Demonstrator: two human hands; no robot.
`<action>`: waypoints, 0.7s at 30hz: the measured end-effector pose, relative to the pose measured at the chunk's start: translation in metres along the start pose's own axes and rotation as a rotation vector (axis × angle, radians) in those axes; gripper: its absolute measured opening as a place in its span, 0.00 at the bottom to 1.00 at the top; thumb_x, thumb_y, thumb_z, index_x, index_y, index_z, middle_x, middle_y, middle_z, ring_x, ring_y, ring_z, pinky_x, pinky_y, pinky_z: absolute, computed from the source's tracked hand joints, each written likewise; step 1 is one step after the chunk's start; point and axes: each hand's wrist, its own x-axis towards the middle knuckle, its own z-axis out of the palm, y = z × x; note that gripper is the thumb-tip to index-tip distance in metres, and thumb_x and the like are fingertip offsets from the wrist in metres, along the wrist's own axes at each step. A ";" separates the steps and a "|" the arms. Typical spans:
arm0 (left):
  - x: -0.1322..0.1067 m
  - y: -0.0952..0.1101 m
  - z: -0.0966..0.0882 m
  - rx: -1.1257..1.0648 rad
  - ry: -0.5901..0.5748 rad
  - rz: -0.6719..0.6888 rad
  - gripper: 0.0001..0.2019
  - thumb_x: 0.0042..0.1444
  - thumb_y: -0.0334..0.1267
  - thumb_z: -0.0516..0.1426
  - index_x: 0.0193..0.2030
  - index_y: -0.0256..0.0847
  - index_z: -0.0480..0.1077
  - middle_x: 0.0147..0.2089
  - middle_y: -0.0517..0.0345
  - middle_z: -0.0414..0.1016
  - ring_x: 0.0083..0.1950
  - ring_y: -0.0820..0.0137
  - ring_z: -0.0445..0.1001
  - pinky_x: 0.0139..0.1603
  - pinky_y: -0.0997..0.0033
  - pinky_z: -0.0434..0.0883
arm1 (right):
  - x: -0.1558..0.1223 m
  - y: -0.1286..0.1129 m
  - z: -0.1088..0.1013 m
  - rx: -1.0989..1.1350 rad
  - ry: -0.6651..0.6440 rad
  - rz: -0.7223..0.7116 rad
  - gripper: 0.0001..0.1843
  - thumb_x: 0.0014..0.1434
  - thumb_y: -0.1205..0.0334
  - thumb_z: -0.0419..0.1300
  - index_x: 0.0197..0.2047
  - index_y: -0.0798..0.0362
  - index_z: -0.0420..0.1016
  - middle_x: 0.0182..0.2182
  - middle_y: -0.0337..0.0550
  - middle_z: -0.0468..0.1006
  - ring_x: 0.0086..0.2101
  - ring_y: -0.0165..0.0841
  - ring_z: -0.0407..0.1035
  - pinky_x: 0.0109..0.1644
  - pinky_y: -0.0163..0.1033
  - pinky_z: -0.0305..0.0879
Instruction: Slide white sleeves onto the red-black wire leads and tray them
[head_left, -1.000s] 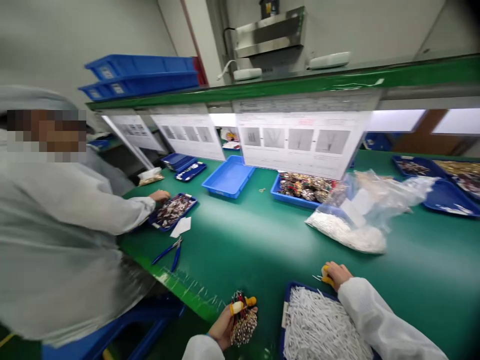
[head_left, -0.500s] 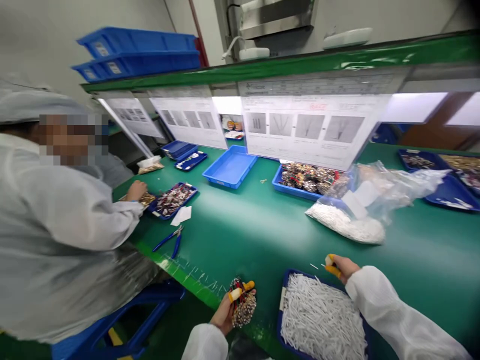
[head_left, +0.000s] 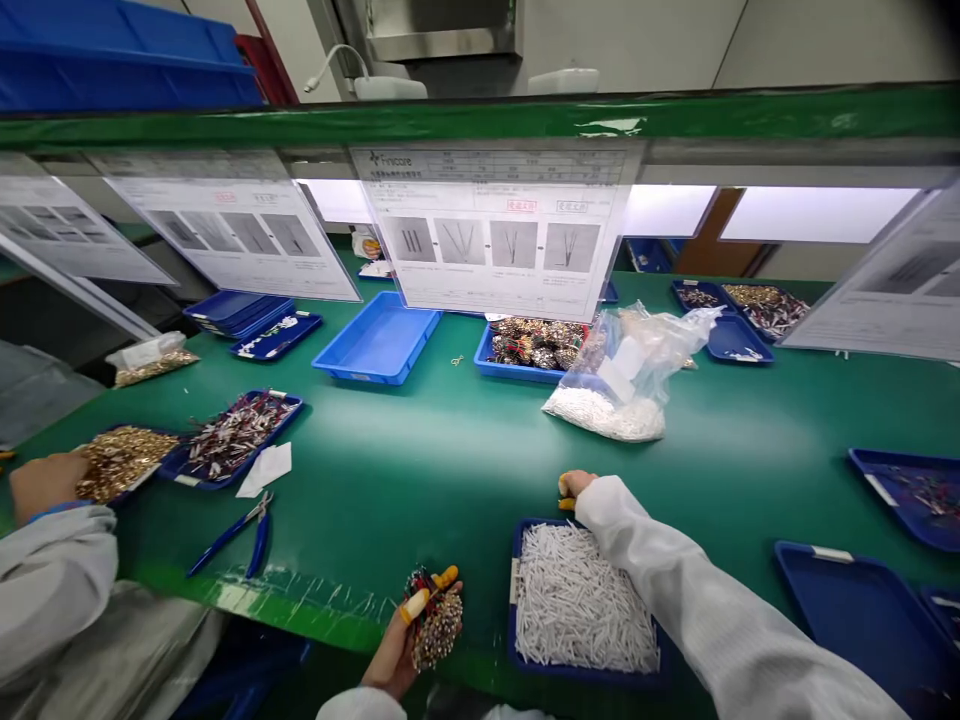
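Note:
My left hand (head_left: 397, 640), with yellow and pale finger cots, is closed around a bundle of thin wire leads (head_left: 437, 632), their metallic ends fanned toward me and red and dark wires at the far end. My right hand (head_left: 576, 487), also in yellow finger cots, is low over the green table just beyond a blue tray (head_left: 516, 600) of short white tubes (head_left: 581, 600). Its fingertips are bent together on the side away from me, and what they hold, if anything, is too small to make out. The right sleeve crosses the tray's right corner.
Blue-handled pliers (head_left: 259, 535) and white paper (head_left: 266, 468) lie left. A co-worker's hand (head_left: 49, 485) touches gold-coloured parts (head_left: 124, 462). A light-blue tray (head_left: 379, 340), a bag of white pieces (head_left: 607, 412) and a tray of bundles (head_left: 525, 372) are behind; dark-blue trays (head_left: 847, 610) stand right.
The view has turned right, bringing in trays on the right. A small white tube seen on the table by my right fingertips is no longer visible. My left hand still holds the bundle.

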 end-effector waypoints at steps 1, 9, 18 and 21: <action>0.000 0.000 0.001 0.004 0.003 0.002 0.28 0.51 0.37 0.54 0.60 0.35 0.53 0.48 0.44 0.73 0.50 0.56 0.70 0.46 0.59 0.69 | 0.003 -0.003 0.002 -0.019 -0.020 -0.001 0.14 0.58 0.62 0.53 0.48 0.55 0.65 0.45 0.46 0.69 0.40 0.35 0.67 0.41 0.46 0.66; -0.004 -0.001 0.011 0.049 0.030 0.014 0.24 0.53 0.33 0.53 0.58 0.31 0.56 0.43 0.47 0.77 0.53 0.61 0.67 0.51 0.65 0.67 | -0.029 0.007 0.003 -0.053 -0.084 -0.065 0.13 0.58 0.61 0.52 0.46 0.54 0.66 0.45 0.44 0.69 0.40 0.35 0.67 0.41 0.44 0.66; 0.003 -0.019 0.053 0.150 -0.075 -0.149 0.21 0.52 0.33 0.54 0.53 0.27 0.62 0.46 0.43 0.74 0.56 0.57 0.63 0.53 0.62 0.64 | -0.068 0.009 0.034 0.024 0.039 -0.125 0.13 0.58 0.62 0.53 0.46 0.55 0.66 0.45 0.45 0.69 0.41 0.35 0.67 0.42 0.46 0.65; 0.007 -0.024 0.073 0.180 -0.098 -0.183 0.23 0.51 0.33 0.55 0.55 0.27 0.60 0.46 0.43 0.74 0.55 0.55 0.64 0.54 0.60 0.64 | -0.077 -0.002 0.039 0.097 0.135 -0.138 0.12 0.58 0.62 0.53 0.45 0.55 0.67 0.45 0.45 0.70 0.41 0.35 0.67 0.43 0.46 0.65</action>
